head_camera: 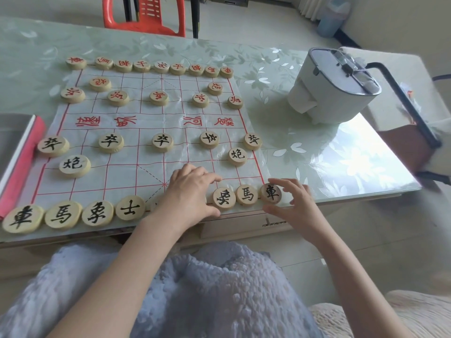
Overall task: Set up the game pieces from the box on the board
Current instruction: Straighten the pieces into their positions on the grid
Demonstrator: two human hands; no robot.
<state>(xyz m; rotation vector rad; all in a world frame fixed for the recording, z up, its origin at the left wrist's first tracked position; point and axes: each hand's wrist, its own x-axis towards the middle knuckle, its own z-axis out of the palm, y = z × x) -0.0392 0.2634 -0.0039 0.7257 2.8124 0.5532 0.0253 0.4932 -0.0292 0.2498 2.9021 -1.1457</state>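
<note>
Head view: my left hand (192, 191) lies palm down, fingers bent, over the middle of my back row. It hides the pieces under it, so I cannot tell whether it grips one or only presses it into line. My right hand (292, 203) curves round the black chariot (271, 193) at the near right corner, forefinger over its far edge and thumb below. Whether the hand pinches the piece or only brackets it is unclear. I judge it is squaring that piece onto its corner point.

Beside the chariot sit the black horse (247, 194) and black elephant (224, 197), edge to edge. The rest of the black pieces and the red pieces (161, 67) stand in their ranks on the cloth board (122, 172), so the setup looks nearly done.

What looks like the red box (19, 154) lies just off the board's left edge, within reach. On the bench (317, 154), a white lidded appliance (334, 86) stands well to the right.
</note>
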